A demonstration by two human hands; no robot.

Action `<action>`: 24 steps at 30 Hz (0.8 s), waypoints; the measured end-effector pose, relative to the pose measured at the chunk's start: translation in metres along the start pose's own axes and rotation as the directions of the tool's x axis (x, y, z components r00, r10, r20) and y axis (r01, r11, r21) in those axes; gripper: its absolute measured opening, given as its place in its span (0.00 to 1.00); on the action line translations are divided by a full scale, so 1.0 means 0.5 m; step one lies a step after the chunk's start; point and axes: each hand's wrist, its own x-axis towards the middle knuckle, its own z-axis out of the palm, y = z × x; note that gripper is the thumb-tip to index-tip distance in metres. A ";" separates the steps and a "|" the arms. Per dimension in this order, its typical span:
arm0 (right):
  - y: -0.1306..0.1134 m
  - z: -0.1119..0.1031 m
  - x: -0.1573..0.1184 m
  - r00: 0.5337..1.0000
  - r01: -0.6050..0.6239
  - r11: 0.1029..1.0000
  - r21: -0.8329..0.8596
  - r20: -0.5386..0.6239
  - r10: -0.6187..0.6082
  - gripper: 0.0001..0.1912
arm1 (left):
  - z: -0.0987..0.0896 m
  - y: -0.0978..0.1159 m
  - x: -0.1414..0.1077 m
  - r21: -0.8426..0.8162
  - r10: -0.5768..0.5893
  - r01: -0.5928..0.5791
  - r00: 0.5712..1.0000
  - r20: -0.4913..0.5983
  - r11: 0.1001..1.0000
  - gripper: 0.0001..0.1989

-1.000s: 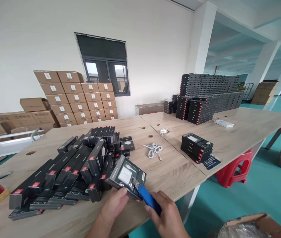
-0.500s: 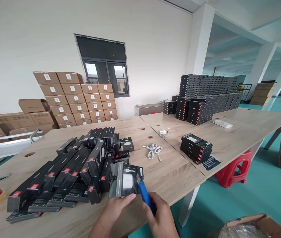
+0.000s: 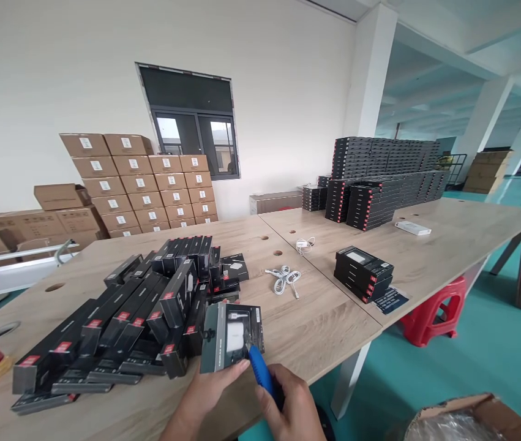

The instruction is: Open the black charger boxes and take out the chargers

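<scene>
Black boxes [image 3: 138, 312] heaped on the table [image 3: 315, 318], nine o'clock from the windowed box [image 3: 214, 346]. Left hand [image 3: 209, 389] partly closed on that box, fingers mostly hidden — right hand [image 3: 292, 398] wrapped around a blue cutter [image 3: 261, 370], tip at the window. Coiled white cable [image 3: 283, 280] toward one; short stack [image 3: 362, 277] toward two.

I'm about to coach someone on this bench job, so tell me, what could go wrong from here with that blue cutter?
The blue cutter in the right hand meets the held box at its front, so it might scratch the white item there. It could also slip toward the left hand, whose thumb rests on the box's lower edge, close by.
</scene>
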 end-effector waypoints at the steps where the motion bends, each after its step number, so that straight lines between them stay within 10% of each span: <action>1: 0.000 0.003 0.000 1.000 -0.016 1.000 0.005 -0.019 0.016 0.22 | -0.003 -0.007 0.002 0.004 -0.003 0.003 1.000 0.000 1.000 0.28; 15: 0.035 0.039 0.061 0.932 -0.305 0.936 0.175 -0.149 0.331 0.21 | -0.022 -0.119 -0.005 -0.019 -0.055 0.055 0.998 -0.002 0.998 0.30; 20: 0.076 -0.062 0.125 0.936 -0.342 0.894 -0.291 -0.192 0.296 0.15 | -0.020 -0.142 0.000 -0.267 -0.151 0.162 0.987 0.061 0.950 0.31; 24: 0.128 -0.154 0.165 0.946 -0.322 0.589 -0.741 -0.224 0.236 0.12 | 0.036 -0.084 0.016 -0.485 -0.291 0.334 0.942 0.164 0.808 0.28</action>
